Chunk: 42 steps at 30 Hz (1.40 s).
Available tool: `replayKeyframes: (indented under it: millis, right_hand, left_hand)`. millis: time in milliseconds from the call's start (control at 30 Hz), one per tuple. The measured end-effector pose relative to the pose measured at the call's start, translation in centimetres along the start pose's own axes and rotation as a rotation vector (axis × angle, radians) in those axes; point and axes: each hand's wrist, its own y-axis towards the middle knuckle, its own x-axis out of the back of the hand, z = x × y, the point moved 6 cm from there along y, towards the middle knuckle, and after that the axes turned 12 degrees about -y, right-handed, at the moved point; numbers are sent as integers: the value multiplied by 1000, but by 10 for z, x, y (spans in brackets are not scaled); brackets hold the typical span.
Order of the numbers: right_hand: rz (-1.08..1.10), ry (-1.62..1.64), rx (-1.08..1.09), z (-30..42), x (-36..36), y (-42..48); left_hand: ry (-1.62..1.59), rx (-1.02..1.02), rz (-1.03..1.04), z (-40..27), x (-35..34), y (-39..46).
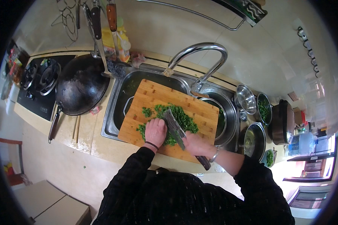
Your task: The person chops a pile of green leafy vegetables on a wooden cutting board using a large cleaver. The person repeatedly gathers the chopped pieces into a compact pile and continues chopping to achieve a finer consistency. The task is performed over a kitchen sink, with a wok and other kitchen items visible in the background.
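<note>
A wooden cutting board (150,92) lies tilted across the sink, with a heap of finely chopped leafy greens (187,121) at its middle. My right hand (197,144) grips a cleaver (174,127) where blade and dark handle meet; the handle's end sticks out below the hand. Bits of green cling to the wet blade, which stands among the greens. Just left of the blade, my left hand (156,131) presses down on greens with its fingers curled, knuckles close to the steel. Its fingertips are hidden underneath.
Under the board is a steel double sink (108,123); a curved faucet (205,47) rises behind it. On the left, a black wok (81,84) leans beside an induction cooktop (38,104), below hanging utensils. Steel bowls (255,140) and a bowl of cut greens (263,108) crowd the right counter.
</note>
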Motion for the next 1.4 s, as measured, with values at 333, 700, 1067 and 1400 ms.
replayKeyframes:
  millis: [333, 700, 1067, 1400]
  right_hand:
    - [-262, 35, 68, -3, -27, 50]
    - [-150, 59, 66, -8, -43, 37]
    - [-180, 676, 107, -34, -25, 9]
    - [-285, 823, 162, -36, -39, -21]
  left_hand:
    - [-53, -2, -9, 4, -2, 3]
    - [3, -33, -19, 1, -6, 0]
    - [-216, 123, -7, 7, 7, 2]
    - [-245, 191, -106, -43, -16, 13]
